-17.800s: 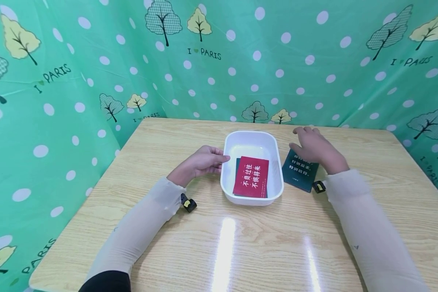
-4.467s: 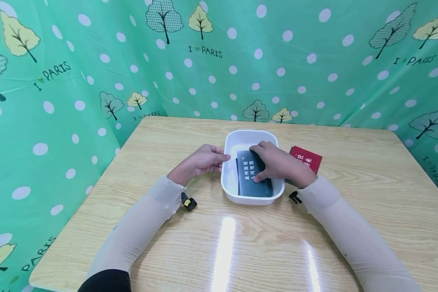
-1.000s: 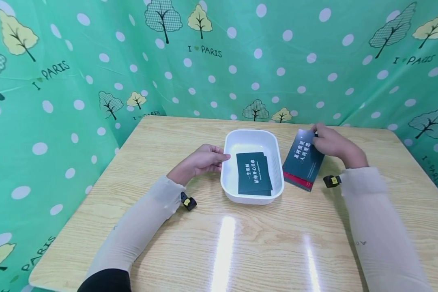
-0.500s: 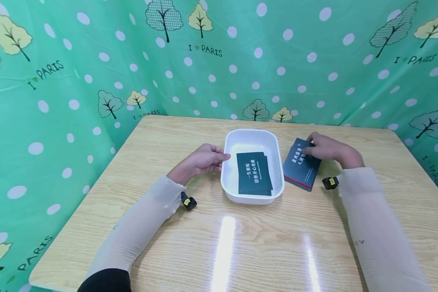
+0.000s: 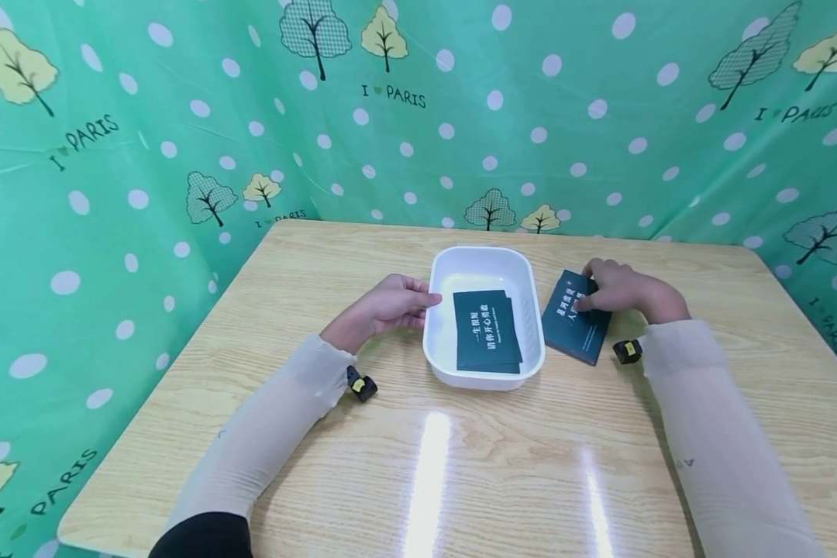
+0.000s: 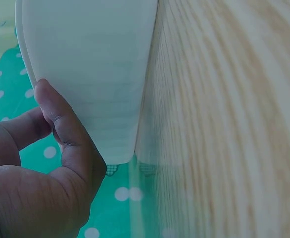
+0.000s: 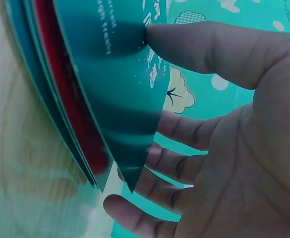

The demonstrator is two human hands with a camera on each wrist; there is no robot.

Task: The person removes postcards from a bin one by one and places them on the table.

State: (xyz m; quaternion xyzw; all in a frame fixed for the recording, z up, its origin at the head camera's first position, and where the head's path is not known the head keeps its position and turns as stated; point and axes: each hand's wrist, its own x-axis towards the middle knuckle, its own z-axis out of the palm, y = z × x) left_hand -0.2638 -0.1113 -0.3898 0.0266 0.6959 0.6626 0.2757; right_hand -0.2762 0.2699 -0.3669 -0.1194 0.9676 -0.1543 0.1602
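Observation:
In the head view, a white plastic basin stands mid-table with dark green printed cards lying inside. My left hand grips its left wall, thumb over the rim; the left wrist view has the hand at the basin's side. To the right of the basin lies a card stack, dark green on top. My right hand holds the stack's right edge, thumb on the top face. In the right wrist view, a red card shows beneath the top card, whose edge hides some fingertips.
The wooden table reaches a green curtain with trees and dots behind and at the left. Both forearms come in from the front, each with a small black wrist device, such as the left one.
My right hand has lowered the lifted dark green card onto the stack and drawn it even, so the red strip beneath is covered in the head view. My left hand stays on the basin.

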